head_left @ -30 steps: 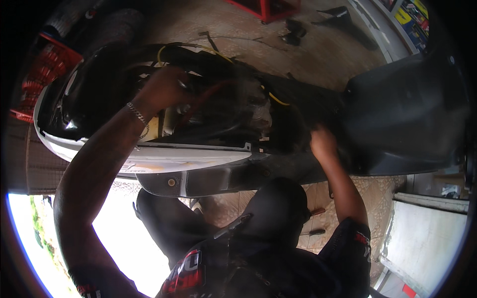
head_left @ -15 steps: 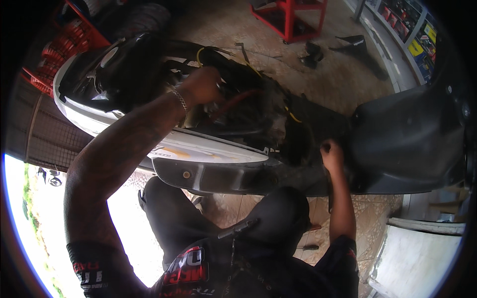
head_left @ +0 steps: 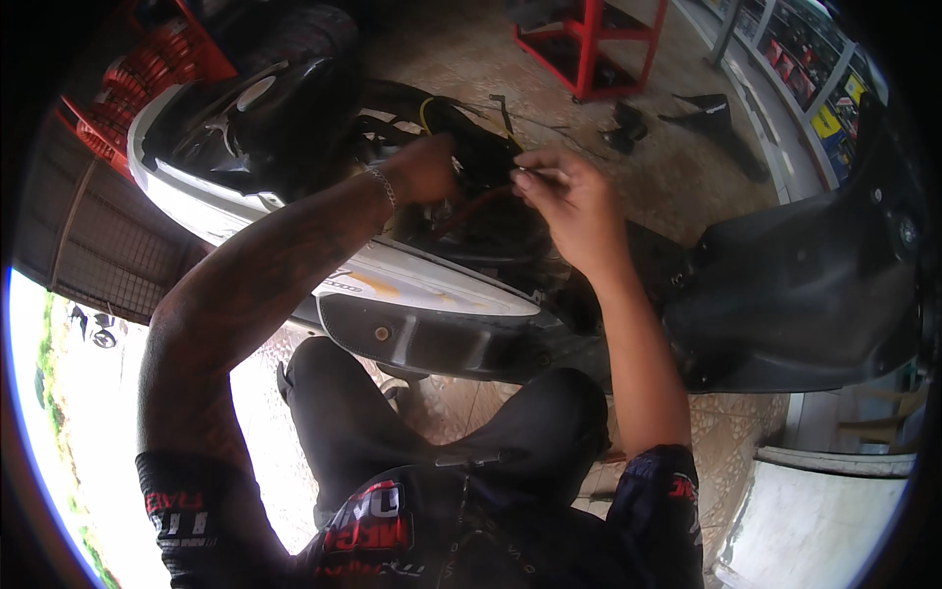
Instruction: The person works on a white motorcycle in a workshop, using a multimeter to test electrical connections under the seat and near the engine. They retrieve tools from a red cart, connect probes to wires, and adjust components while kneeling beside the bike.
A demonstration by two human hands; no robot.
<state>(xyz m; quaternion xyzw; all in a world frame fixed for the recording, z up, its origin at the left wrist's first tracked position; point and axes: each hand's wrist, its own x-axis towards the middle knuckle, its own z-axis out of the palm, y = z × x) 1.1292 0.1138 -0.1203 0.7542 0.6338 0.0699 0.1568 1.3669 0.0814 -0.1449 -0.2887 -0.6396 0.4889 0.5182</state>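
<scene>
In the head view, the left hand [head_left: 427, 169] is sitting curled over the open middle of a scooter [head_left: 491, 344], just above centre in the frame; its fingers are pointing away from the camera, so whether they are gripping anything cannot be told. The right hand [head_left: 574, 201] is hovering near it, to its right and apart, with thumb and fingertips pinching a small dark piece [head_left: 520, 173] (too tiny to identify). The scooter is stretching across the frame from upper left to right, its white side panel [head_left: 432, 280] running below the left hand and a red hose [head_left: 479, 208] showing between the hands. Shadow is obscuring the inner parts [head_left: 510, 240], the left forearm [head_left: 265, 245] is covering some of the panel, and the dark lens rim is cutting into the scooter's right end.
</scene>
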